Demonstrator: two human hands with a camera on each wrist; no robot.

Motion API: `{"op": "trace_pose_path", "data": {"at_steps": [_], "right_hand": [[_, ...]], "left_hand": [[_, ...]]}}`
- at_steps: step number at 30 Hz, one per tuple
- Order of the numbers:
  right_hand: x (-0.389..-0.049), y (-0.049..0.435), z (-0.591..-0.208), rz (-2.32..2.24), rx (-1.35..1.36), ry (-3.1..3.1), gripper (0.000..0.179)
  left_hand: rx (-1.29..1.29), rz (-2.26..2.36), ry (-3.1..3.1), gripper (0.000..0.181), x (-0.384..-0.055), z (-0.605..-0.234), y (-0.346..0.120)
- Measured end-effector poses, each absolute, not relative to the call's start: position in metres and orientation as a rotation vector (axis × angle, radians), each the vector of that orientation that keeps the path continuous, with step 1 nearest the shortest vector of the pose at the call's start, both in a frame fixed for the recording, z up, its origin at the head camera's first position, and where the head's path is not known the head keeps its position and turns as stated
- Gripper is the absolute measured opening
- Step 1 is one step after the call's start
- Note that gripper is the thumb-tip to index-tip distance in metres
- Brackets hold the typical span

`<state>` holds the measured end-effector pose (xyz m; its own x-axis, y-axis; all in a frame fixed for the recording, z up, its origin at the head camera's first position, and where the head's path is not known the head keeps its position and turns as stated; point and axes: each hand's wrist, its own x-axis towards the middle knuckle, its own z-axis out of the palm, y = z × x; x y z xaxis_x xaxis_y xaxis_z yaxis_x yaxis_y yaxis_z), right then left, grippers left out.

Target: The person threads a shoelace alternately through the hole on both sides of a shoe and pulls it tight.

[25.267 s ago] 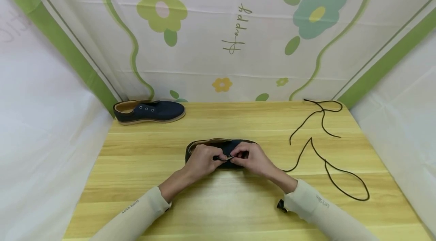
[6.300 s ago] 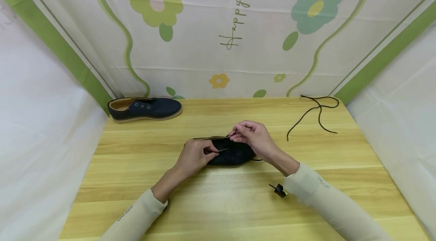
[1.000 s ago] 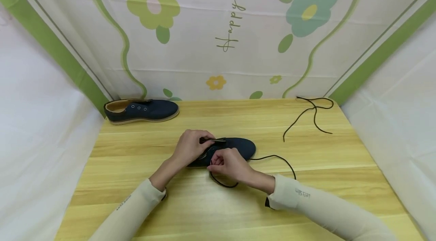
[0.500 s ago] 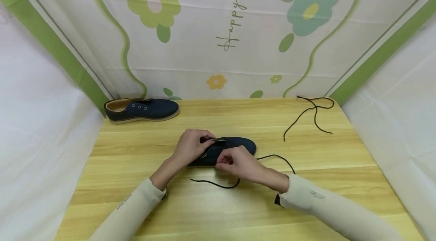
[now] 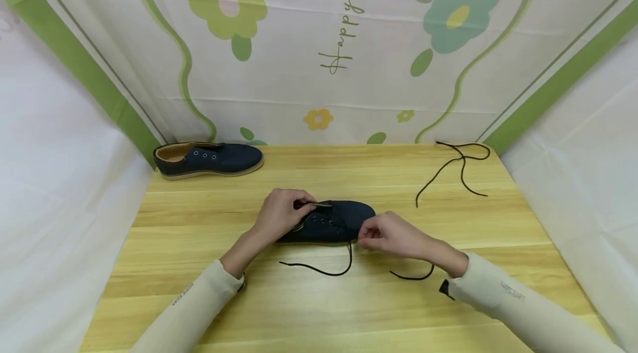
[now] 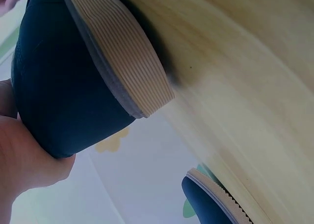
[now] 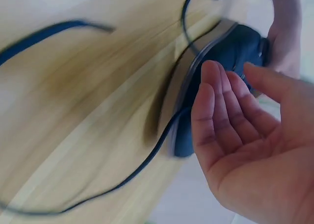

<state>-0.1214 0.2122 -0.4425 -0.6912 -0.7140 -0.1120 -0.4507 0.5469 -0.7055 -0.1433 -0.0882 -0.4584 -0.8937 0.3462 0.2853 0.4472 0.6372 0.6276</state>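
Note:
A dark blue canvas shoe [image 5: 355, 214] lies mid-table in the head view, toe to the right. My left hand [image 5: 279, 214] grips it at the opening, thumb and fingers pinching the raised far edge, which shows eyelets beneath. The left wrist view shows the shoe's heel [image 6: 64, 87] and ribbed tan sole close up. My right hand [image 5: 394, 235] hovers beside the toe, fingers loosely bent. In the right wrist view its palm [image 7: 255, 140] faces the camera, thumb apart from the fingers. A black shoelace [image 5: 319, 271] runs from the shoe's near side, one end on the table; its other stretch [image 7: 147, 158] passes behind the fingers.
A second blue shoe [image 5: 214, 159], unlaced, stands at the back left. Another black shoelace [image 5: 463, 158] lies crossed at the back right. The lace's other end [image 5: 411, 277] lies below my right forearm. A printed curtain [image 5: 279, 81] rises behind the wooden table [image 5: 279, 314].
My right hand has let go of the lace near the eyelets and moved right to the toe. Earlier, the lace lay loose on the right; now both ends trail near the shoe. Left hand keeps its grip.

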Motion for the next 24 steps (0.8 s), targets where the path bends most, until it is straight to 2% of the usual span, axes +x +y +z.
{"op": "trace_pose_path", "data": {"at_steps": [6,11,18,24], "right_hand": [[-0.121,0.245,-0.446,-0.762,-0.981,2.364,0.011],[-0.114,0.262,-0.446,-0.634,-0.961,2.29,0.022],[-0.099,0.268,-0.449,-0.394,-0.944,2.333,0.036],[-0.092,0.269,-0.454,-0.31,-1.008,2.439,0.035]], "left_hand": [[-0.649,-1.094,-2.725,0.008,-0.143,-0.459,-0.088],[-0.631,-1.092,-2.717,0.008,-0.142,-0.459,-0.087],[-0.61,-1.094,-2.713,0.007,-0.142,-0.458,-0.087],[-0.586,-1.101,-2.713,0.008,-0.143,-0.458,-0.086]]}}
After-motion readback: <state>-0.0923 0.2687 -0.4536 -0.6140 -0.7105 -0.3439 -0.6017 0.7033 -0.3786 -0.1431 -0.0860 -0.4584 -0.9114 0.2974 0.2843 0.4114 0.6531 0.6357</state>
